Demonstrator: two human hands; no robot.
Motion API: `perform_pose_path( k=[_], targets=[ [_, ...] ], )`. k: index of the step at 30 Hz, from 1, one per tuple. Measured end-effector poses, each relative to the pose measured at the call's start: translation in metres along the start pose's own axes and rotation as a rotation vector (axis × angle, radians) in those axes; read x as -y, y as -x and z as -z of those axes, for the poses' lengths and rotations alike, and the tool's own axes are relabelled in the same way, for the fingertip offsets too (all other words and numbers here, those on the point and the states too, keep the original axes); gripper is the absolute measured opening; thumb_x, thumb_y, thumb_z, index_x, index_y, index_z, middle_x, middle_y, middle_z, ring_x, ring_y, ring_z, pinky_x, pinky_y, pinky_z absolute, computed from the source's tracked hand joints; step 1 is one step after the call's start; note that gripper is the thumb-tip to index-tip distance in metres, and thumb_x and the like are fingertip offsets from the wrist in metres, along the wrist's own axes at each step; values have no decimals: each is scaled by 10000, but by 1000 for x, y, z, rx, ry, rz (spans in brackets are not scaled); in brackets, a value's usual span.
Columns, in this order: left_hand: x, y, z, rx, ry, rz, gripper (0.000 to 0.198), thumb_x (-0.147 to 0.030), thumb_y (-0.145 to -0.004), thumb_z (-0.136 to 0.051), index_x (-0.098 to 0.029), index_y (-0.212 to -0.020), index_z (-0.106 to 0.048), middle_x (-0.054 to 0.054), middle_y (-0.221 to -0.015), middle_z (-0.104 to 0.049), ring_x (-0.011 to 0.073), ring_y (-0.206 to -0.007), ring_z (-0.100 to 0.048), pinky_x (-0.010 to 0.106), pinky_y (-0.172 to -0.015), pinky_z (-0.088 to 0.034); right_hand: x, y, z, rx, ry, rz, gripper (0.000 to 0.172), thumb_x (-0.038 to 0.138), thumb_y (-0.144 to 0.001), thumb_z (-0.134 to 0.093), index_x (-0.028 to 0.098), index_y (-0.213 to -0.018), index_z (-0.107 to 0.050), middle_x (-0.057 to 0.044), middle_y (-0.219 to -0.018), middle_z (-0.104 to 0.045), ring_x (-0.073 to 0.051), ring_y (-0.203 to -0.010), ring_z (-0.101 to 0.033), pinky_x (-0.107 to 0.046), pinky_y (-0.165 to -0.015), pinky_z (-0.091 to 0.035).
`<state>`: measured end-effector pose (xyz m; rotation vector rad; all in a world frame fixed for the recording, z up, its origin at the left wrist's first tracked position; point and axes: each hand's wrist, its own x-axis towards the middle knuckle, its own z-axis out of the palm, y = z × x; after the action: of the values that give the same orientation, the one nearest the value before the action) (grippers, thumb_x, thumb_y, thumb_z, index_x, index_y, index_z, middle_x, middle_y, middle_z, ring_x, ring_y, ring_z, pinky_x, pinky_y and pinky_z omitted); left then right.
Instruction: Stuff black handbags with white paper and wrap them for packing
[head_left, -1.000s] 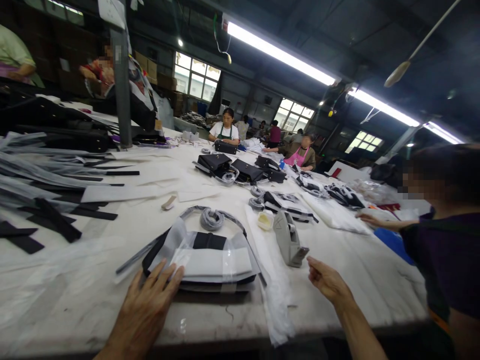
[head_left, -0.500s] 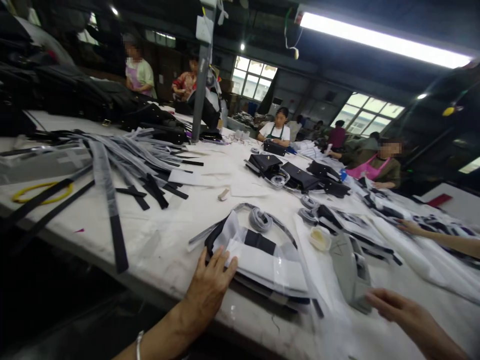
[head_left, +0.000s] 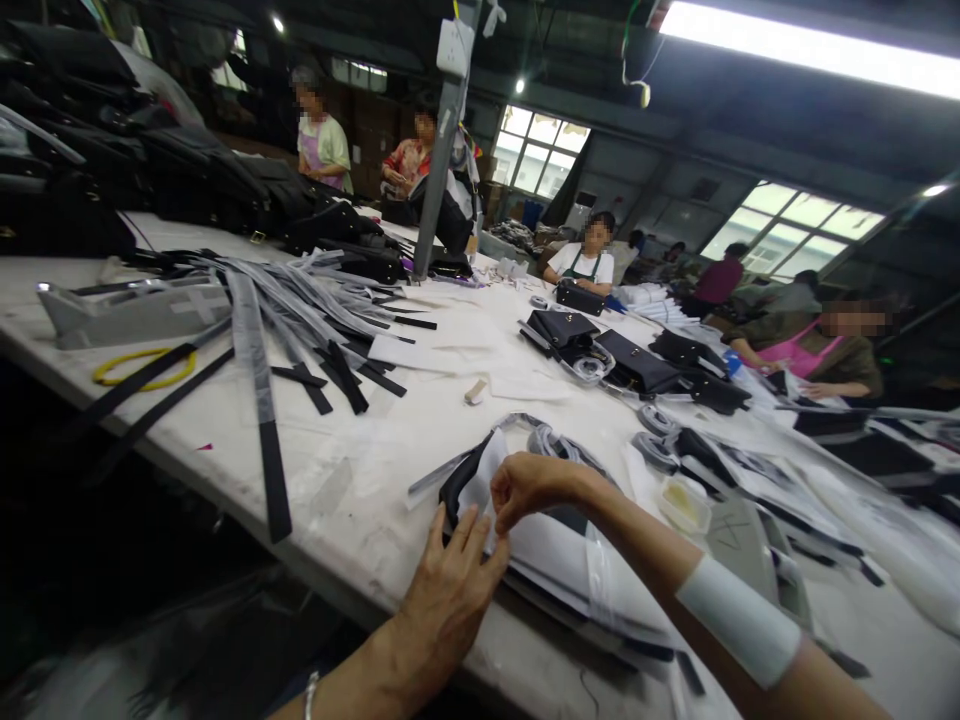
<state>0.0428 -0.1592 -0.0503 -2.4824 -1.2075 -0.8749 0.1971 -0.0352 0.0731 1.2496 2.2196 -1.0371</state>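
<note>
A black bag partly wrapped in white sheet [head_left: 559,553] lies flat at the table's near edge, with a clear strip across its right part. My left hand [head_left: 459,575] rests on its left end, fingers spread. Right above, my right hand [head_left: 527,487] is closed with the fingertips pressed down at the wrap, close to my left fingers; anything in them is hidden. A coiled strap in grey film [head_left: 551,440] lies behind the bag, partly covered by my right hand. A pale patch [head_left: 739,620] is around my right forearm.
Film-covered black straps [head_left: 266,400] and a yellow ring [head_left: 146,370] lie left. A grey tape dispenser [head_left: 739,545] and a small tub [head_left: 684,503] stand right. Black bags [head_left: 637,362] lie farther back near a post [head_left: 439,170]. Several people work around the table.
My right hand has moved left from the tape dispenser to the bag beside my left hand. My left hand stays on the bag. The view has shifted, so the scene sits farther right.
</note>
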Motion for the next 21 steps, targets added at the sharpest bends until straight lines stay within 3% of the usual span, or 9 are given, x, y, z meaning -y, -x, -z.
perform_pose_path(
  k=[4,9,12,14,16,19,21],
  targets=[
    [-1,1,-7,-60,-4,15,351,-307,-1029,-353,-246,-1255,-615,86,-1208,-663,279,-1210,-530,540,-1108,-225,4,-16,4,70,141,-52,192,300,-653,-823,188,-796,-760,56,-638,-633,-127,-632,-570,-213,-546,-374],
    [-3,3,-13,-54,3,40,354,-314,-1031,-350,-243,-1252,-617,103,-1217,-653,288,-1246,-497,568,-1107,-219,11,-22,-2,-8,373,8,248,395,-678,-829,211,-830,-761,30,-652,-656,-156,-627,-599,-237,-541,-377],
    [-2,3,-11,-24,-10,28,353,-297,-1028,-359,-239,-1281,-598,105,-1236,-643,295,-1253,-488,574,-1098,-228,2,-25,-1,-99,523,142,311,432,-672,-857,197,-836,-735,2,-721,-685,-179,-686,-621,-256,-597,-398],
    [-1,3,-9,-12,-3,17,355,-295,-1026,-358,-235,-1290,-589,102,-1243,-640,293,-1247,-493,559,-1092,-242,-12,-24,2,-215,587,267,336,435,-680,-869,191,-848,-712,-15,-794,-701,-187,-756,-633,-273,-697,-429],
    [0,3,-8,-14,10,14,349,-304,-1024,-364,-238,-1281,-591,96,-1233,-643,284,-1237,-502,542,-1092,-250,-28,-19,6,-414,621,308,344,411,-682,-882,195,-877,-698,-31,-852,-703,-204,-822,-635,-309,-790,-442],
    [0,5,-8,17,17,11,353,-294,-1008,-398,-232,-1311,-567,110,-1251,-626,298,-1254,-490,565,-1094,-246,-45,0,1,-775,603,183,364,313,-706,-878,187,-984,-679,-84,-972,-697,-259,-921,-626,-388,-843,-452],
    [0,6,-9,54,6,9,374,-263,-994,-417,-224,-1344,-540,127,-1279,-605,315,-1276,-472,590,-1088,-248,-47,13,-14,-999,473,133,223,264,-796,-802,183,-960,-674,-93,-974,-689,-258,-926,-620,-394,-833,-465]
  ],
)
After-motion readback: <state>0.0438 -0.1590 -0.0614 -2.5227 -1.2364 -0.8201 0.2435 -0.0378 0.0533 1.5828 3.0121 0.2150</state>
